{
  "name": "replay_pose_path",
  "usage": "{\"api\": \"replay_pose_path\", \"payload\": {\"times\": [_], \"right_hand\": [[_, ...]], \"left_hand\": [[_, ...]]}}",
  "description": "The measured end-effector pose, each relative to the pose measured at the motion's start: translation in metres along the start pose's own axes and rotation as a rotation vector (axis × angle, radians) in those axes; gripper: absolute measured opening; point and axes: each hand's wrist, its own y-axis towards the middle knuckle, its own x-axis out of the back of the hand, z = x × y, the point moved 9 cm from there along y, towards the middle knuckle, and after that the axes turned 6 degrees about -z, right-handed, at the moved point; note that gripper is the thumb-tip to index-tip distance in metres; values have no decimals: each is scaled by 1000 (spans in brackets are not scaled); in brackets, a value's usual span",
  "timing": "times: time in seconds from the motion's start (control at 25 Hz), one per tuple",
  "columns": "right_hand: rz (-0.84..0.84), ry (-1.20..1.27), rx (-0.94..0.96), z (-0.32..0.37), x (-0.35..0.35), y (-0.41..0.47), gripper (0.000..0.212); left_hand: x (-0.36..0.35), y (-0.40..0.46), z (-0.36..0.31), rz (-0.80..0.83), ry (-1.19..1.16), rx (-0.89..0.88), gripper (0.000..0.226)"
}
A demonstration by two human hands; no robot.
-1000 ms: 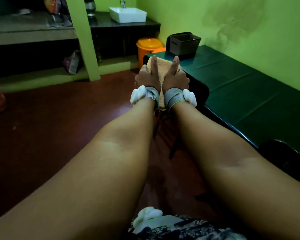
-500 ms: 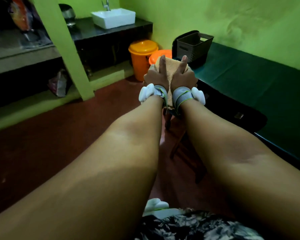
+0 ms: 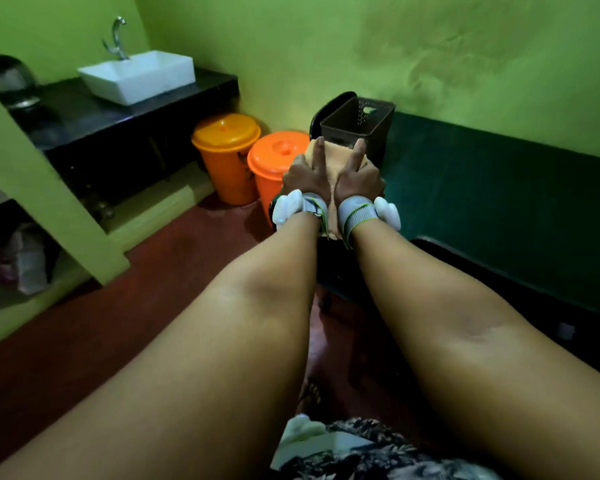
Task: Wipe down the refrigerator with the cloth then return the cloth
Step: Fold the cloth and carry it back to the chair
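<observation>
A tan terry cloth (image 3: 336, 161) is stretched between both hands, held out at arm's length in front of me. My left hand (image 3: 305, 174) grips its left side with the thumb lying up along the fabric. My right hand (image 3: 359, 174) grips the right side the same way. The cloth hangs just in front of a dark brown plastic basket (image 3: 361, 126) that stands at the near corner of a dark green table (image 3: 499, 188). No refrigerator is in view.
Two orange lidded buckets (image 3: 227, 154) (image 3: 274, 168) stand on the red floor left of the table. A white basin with a tap (image 3: 139, 76) sits on a black counter (image 3: 94, 116). A green pillar (image 3: 42, 188) rises at left. A dark chair (image 3: 333, 271) is under my wrists.
My view has swung right and forward toward the table corner. The hands, still holding the cloth, have come close to the brown basket, and both orange buckets are now in view.
</observation>
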Motion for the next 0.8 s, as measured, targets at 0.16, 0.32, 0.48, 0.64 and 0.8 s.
{"api": "replay_pose_path", "payload": {"times": [0.16, 0.32, 0.48, 0.64, 0.8], "right_hand": [[-78, -21, -48, 32, -54, 85, 61], [-162, -30, -53, 64, -102, 165, 60], [-238, -72, -107, 59, -139, 225, 58], [-340, -74, -148, 61, -182, 282, 59], [-456, -116, -219, 68, -207, 331, 60]], "left_hand": [[-58, 90, -30, 139, -20, -31, 58], [-111, 179, -61, 178, -72, -71, 60], [-169, 241, -66, 271, -73, -70, 60], [-234, 312, -70, 395, -96, -130, 60], [-283, 363, -89, 496, -79, -181, 57]]}}
